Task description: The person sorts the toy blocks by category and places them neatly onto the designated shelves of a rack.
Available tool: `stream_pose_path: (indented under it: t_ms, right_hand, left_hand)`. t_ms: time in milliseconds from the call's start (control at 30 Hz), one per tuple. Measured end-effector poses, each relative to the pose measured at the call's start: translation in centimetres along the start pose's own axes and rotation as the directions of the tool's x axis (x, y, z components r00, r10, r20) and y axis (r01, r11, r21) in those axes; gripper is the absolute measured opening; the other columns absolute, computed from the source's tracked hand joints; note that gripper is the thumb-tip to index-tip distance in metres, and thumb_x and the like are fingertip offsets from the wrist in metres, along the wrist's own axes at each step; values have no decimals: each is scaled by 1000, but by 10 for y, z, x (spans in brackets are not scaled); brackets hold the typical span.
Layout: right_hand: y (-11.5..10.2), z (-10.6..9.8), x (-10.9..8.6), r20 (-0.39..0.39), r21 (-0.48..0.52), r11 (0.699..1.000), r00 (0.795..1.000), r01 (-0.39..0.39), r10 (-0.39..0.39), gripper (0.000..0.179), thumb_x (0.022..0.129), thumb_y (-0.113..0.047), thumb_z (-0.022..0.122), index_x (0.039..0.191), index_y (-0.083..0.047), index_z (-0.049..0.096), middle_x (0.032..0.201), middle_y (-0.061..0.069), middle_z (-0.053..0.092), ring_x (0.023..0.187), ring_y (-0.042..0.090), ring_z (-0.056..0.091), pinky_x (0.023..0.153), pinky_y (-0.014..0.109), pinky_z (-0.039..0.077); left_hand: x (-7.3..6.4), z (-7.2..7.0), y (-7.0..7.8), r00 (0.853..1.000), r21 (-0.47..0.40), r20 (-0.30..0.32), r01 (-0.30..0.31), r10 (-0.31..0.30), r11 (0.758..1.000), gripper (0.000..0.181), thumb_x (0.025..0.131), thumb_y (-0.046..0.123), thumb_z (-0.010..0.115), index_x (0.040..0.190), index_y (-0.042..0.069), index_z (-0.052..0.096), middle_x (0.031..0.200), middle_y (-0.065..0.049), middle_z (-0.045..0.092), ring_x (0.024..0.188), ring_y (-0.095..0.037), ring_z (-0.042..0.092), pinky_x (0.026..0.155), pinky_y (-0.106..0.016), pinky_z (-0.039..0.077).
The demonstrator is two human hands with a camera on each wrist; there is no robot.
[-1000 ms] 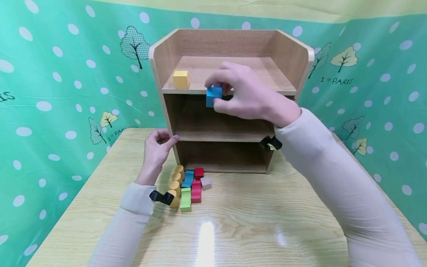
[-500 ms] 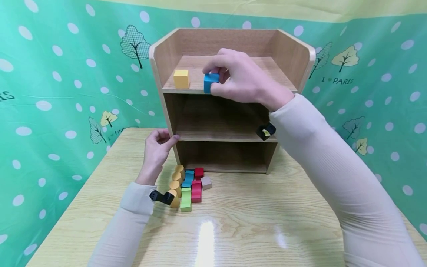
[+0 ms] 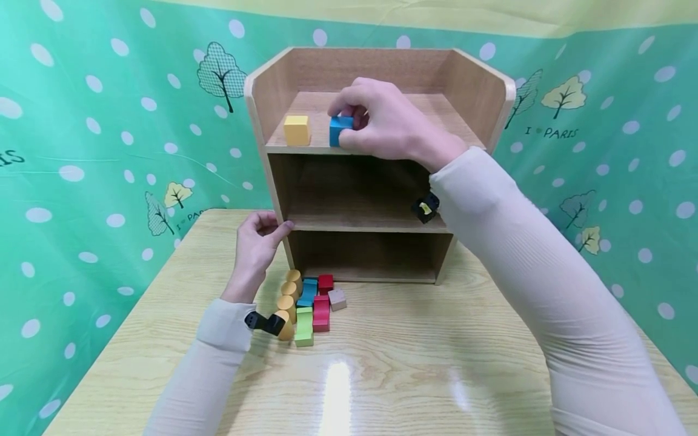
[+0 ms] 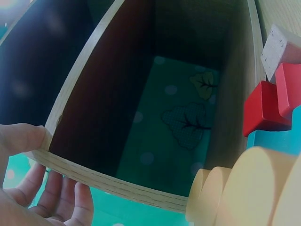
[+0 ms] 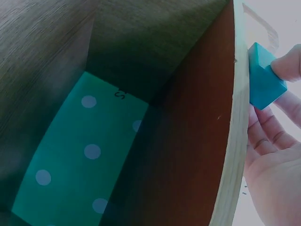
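Between the thumb and fingers of my right hand [image 3: 389, 124] is a blue cube [image 3: 340, 134]. It is at the front edge of the top board of a wooden shelf unit [image 3: 371, 69]; the right wrist view shows the cube [image 5: 264, 82] against that edge. A yellow block [image 3: 297, 131] stands apart to its left on the same board. My left hand [image 3: 256, 245] grips the unit's left side panel. In the left wrist view the thumb presses the panel's front edge [image 4: 52, 127], with the other fingers on the outer side.
On the table [image 3: 414, 363], before the unit's lower left corner, sit several yellow round blocks [image 3: 286, 304], a blue block [image 3: 308, 292], a green block [image 3: 303, 327], red blocks [image 3: 321, 313] and a grey block [image 3: 337, 298]. A green dotted cloth [image 3: 125, 121] hangs behind.
My right hand has raised the blue cube from before the top board's edge to the board's level, shifting slightly left. My left hand has stayed on the side panel.
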State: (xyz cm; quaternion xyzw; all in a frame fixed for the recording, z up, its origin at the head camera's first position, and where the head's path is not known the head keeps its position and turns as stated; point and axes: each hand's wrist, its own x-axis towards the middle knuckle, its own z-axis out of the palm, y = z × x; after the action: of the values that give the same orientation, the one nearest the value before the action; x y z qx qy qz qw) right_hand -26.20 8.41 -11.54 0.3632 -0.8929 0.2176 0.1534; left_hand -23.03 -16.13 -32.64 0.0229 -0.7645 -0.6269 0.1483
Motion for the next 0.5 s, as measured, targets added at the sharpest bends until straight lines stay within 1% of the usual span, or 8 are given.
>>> stream_pose_path:
  t_ms: [167, 333, 500]
  right_hand:
    - [1, 1, 2, 9, -4, 1000, 1000, -12, 12, 31, 86, -22, 59, 115, -14, 66, 100, 0, 53, 90, 11, 47, 80, 23, 41]
    - [4, 4, 3, 15, 10, 1000, 1000, -7, 7, 30, 87, -20, 59, 115, -12, 66, 99, 1, 53, 90, 13, 47, 79, 25, 41]
    - [4, 4, 4, 16, 16, 1000, 1000, -3, 3, 31, 86, -20, 59, 115, -12, 66, 99, 1, 52, 90, 14, 47, 79, 25, 40]
  left_hand:
    - [1, 0, 0, 1000, -7, -3, 1, -1, 1000, 38, 85, 24, 74, 112, 6, 55, 107, -8, 56, 96, -21, 54, 83, -25, 47]
    - [1, 0, 0, 1000, -16, -2, -5, 5, 1000, 39, 84, 23, 74, 112, 4, 56, 106, -8, 57, 95, -21, 54, 81, -24, 48]
    - [1, 1, -1, 1000, -18, 0, -7, 7, 1000, 39, 84, 24, 74, 113, 4, 56, 106, -9, 57, 96, -21, 55, 82, -24, 48]
